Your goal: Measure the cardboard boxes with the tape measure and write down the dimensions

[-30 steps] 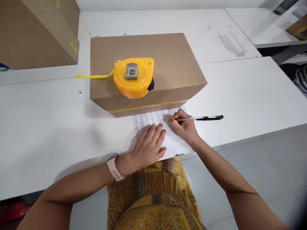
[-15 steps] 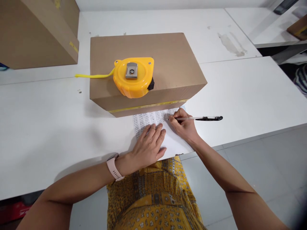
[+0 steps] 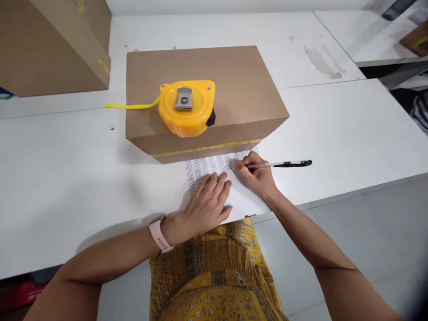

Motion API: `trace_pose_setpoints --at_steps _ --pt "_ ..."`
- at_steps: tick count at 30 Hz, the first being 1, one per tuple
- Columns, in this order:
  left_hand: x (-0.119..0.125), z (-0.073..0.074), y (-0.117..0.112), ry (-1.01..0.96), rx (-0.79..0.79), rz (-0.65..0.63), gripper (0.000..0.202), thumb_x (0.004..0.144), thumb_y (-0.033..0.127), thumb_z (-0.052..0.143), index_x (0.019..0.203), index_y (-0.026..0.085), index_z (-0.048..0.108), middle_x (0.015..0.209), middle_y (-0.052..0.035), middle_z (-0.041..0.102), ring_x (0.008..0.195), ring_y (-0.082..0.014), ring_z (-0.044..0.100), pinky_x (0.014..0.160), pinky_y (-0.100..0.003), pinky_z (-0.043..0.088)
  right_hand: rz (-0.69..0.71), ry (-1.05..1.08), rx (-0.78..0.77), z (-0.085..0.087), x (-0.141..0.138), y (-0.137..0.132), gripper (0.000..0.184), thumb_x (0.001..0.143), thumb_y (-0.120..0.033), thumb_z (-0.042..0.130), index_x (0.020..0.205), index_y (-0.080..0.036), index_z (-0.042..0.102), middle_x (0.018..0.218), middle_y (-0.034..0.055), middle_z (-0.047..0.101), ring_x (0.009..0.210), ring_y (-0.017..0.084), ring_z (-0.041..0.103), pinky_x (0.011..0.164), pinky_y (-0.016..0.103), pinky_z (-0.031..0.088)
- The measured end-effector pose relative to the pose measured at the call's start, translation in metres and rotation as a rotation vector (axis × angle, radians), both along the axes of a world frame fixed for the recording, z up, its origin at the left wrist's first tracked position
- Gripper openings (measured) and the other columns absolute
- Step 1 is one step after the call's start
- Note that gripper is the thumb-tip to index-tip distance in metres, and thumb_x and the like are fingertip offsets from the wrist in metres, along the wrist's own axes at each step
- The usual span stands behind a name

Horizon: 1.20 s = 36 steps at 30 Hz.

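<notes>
My left hand [image 3: 206,203] lies flat with fingers together on a white sheet of paper [image 3: 241,197] covered in rows of small writing. My right hand [image 3: 257,174] is closed on a clear pen with a black cap [image 3: 284,164], its tip touching the sheet just below the cardboard box [image 3: 234,84]. The box sits on the far edge of the sheet. A yellow tape measure [image 3: 186,107] rests on the box top, its yellow strap trailing to the left.
A larger cardboard box [image 3: 50,44] stands at the back left on the white table [image 3: 334,120]. Another white table with a brown box [image 3: 414,38] is at the far right. The table's front edge runs right under my wrists.
My right hand and the pen shifted very slightly along the writing line. My left hand, the box and the tape measure stayed in place.
</notes>
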State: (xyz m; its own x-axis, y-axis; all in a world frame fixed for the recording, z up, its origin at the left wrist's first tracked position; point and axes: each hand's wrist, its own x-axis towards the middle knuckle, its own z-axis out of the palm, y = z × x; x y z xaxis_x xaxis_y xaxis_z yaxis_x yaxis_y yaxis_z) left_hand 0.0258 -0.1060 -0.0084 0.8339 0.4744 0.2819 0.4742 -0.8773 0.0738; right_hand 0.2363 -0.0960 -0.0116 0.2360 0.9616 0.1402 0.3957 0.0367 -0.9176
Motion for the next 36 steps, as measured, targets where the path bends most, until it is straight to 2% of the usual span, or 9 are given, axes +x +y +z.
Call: trace_pose_setpoints --at_steps 23,36 --pt "-0.0007 -0.0028 0.0 0.018 -0.05 -0.008 0.057 0.103 0.043 0.048 0.142 0.002 0.055 0.152 -0.025 0.054 0.135 -0.0385 0.052 0.115 -0.053 0.035 -0.013 0.015 0.001 -0.0011 0.0012 0.0005 0.024 0.081 -0.027 0.067 0.069 -0.024 0.047 0.059 -0.0055 0.046 0.056 0.012 0.039 0.054 0.028 0.031" --pt "0.0002 -0.0006 0.0 -0.007 0.007 -0.005 0.056 0.101 0.043 0.052 0.137 0.0 0.059 0.147 -0.0249 0.059 0.13 -0.0392 0.055 0.113 -0.051 0.037 -0.015 0.009 0.011 -0.0009 0.0014 -0.0005 0.024 0.082 -0.025 0.066 0.069 -0.024 0.046 0.059 -0.0055 0.046 0.056 0.012 0.039 0.054 0.028 0.032"
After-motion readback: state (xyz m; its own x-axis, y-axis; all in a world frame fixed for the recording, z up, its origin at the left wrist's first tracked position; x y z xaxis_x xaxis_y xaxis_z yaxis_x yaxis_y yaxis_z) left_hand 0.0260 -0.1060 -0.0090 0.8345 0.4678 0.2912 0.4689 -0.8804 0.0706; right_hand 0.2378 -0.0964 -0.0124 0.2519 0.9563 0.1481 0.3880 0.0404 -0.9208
